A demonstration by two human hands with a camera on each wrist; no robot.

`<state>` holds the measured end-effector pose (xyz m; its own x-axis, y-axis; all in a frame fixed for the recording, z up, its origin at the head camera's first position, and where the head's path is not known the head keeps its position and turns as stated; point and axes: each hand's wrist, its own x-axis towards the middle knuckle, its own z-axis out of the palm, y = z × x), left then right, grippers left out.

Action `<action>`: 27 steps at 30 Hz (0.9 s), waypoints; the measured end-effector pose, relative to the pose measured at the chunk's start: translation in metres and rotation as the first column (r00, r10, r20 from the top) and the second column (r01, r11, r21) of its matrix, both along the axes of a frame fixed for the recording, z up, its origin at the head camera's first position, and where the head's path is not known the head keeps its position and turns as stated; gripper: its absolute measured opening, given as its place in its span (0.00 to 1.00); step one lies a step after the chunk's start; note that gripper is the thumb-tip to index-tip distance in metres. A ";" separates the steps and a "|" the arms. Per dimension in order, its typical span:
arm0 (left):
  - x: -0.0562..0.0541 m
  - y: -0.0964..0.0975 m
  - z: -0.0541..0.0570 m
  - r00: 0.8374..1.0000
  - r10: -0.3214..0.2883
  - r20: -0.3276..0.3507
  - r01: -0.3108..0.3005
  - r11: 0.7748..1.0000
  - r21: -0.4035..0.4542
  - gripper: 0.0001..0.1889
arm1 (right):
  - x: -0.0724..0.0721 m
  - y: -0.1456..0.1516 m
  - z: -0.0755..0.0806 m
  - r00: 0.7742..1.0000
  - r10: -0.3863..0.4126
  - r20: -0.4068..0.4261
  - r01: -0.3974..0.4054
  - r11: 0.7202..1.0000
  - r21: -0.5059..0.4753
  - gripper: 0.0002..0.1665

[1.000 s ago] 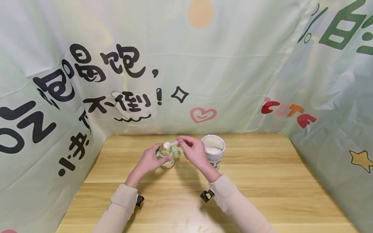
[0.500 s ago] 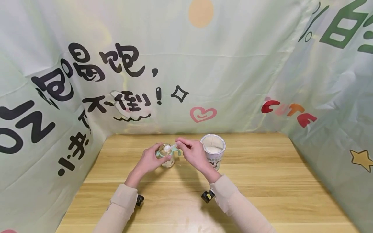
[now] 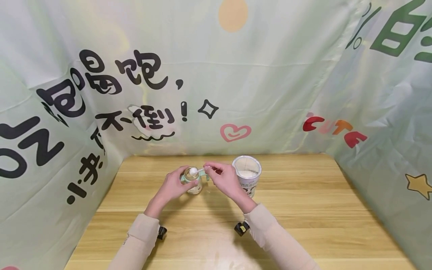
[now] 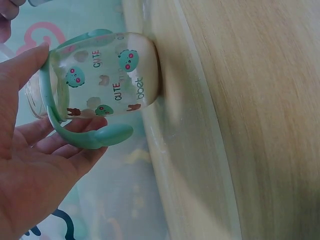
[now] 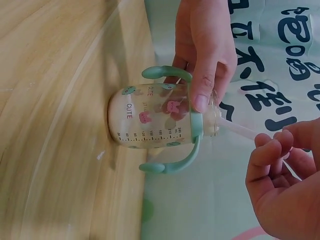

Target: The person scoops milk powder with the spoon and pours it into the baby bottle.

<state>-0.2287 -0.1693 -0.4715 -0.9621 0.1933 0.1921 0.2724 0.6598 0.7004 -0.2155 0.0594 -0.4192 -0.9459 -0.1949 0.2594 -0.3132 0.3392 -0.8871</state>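
Note:
A clear baby bottle point(image 3: 196, 188) with green side handles point(image 5: 172, 165) and printed cartoon faces stands upright on the table, a pale layer at its bottom. My left hand point(image 3: 174, 183) grips it around the neck ring, thumb on the near side and fingers behind in the right wrist view. In my right hand point(image 3: 222, 176), thumb and fingers pinch the handle of a white scoop point(image 5: 239, 129). Its bowl lies in the bottle's open mouth in the head view. Right of that hand is an open can point(image 3: 249, 183) of pale powder, partly hidden by the wrist.
The wooden table point(image 3: 303, 210) reaches back to a printed cloth backdrop point(image 3: 270, 93), which also hangs along the left and right sides. Black wrist cameras sit under both sleeves point(image 3: 143, 228).
The right hand has lowered the scoop from above the bottle's mouth, where it held heaped powder, and tipped it into the opening. The left hand and bottle have stayed in place.

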 end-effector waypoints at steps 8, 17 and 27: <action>0.000 0.000 -0.001 1.000 0.007 0.001 -0.007 1.000 -0.011 0.35 | 0.002 0.002 -0.002 1.000 -0.020 0.021 0.020 0.999 -0.028 0.13; 0.000 0.000 -0.001 1.000 0.019 0.021 -0.018 1.000 -0.005 0.36 | 0.000 0.005 -0.004 0.999 -0.034 -0.023 0.034 0.999 0.000 0.11; 0.000 0.001 0.000 0.999 0.020 0.031 -0.020 1.000 -0.007 0.37 | 0.001 0.006 -0.005 0.999 -0.052 -0.017 0.052 0.999 -0.002 0.11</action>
